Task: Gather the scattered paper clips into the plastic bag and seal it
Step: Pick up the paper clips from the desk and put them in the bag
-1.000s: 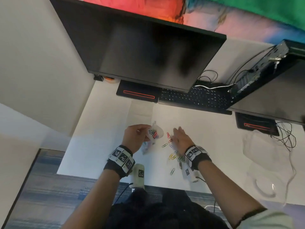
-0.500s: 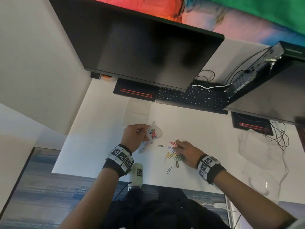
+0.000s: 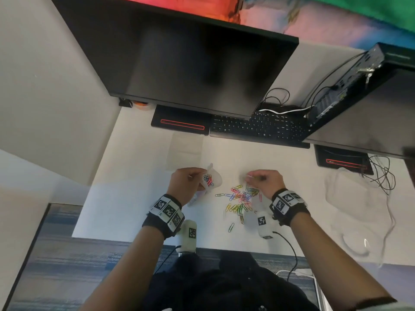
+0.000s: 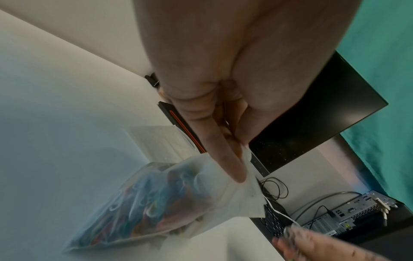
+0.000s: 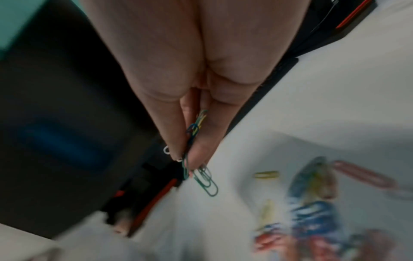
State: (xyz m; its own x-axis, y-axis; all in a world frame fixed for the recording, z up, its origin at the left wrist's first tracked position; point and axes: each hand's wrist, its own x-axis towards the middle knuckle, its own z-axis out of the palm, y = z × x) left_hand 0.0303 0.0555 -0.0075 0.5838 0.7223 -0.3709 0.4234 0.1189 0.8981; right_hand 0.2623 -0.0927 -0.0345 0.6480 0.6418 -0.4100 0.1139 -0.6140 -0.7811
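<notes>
My left hand [image 3: 190, 179] pinches the rim of a clear plastic bag [image 3: 210, 181] and holds it up off the white desk; the bag [image 4: 156, 208] holds several coloured paper clips. My right hand [image 3: 261, 179] is raised just right of the bag and pinches a bunch of paper clips [image 5: 201, 169] between thumb and fingers, some green ones hanging below the fingertips. A pile of loose coloured paper clips [image 3: 241, 199] lies on the desk [image 3: 134, 198] between and below my hands, with a single green clip [image 3: 231, 227] nearer the front edge.
A dark monitor [image 3: 190, 63] hangs over the back of the desk, with a black keyboard [image 3: 258, 129] under it. A second screen [image 3: 370, 120], a small computer and loose cables [image 3: 381, 173] crowd the right. Crumpled clear plastic [image 3: 354, 209] lies at right.
My right hand has risen off the pile with a bunch of clips pinched in its fingers and moved up toward the bag. The left hand has kept the bag where it was.
</notes>
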